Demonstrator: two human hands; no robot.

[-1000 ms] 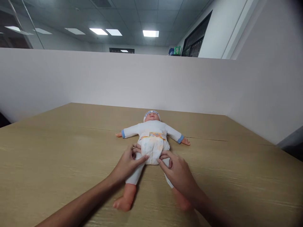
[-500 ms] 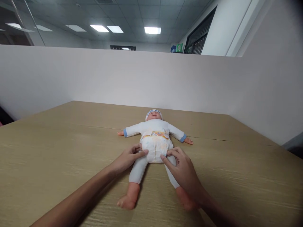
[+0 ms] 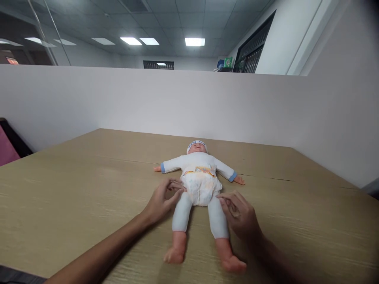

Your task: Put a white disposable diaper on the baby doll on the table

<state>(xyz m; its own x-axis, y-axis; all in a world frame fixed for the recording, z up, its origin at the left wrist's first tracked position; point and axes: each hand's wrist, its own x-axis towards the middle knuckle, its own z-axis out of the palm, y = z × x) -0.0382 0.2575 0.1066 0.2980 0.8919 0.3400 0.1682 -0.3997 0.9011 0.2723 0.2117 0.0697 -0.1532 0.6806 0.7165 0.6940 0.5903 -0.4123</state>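
Doll [image 3: 199, 161] in puffy diaper [image 3: 201, 190], wood-grained table [image 3: 89, 193], curled left hand [image 3: 162, 200], bent right hand [image 3: 242, 216] alongside, grips unclear

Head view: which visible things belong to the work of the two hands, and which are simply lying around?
In the work:
doll, on its back
diaper around its hips
left hand and right hand, at the diaper's leg edges
table under the doll

Only around:
pink thing, far left
green packet beyond the wall
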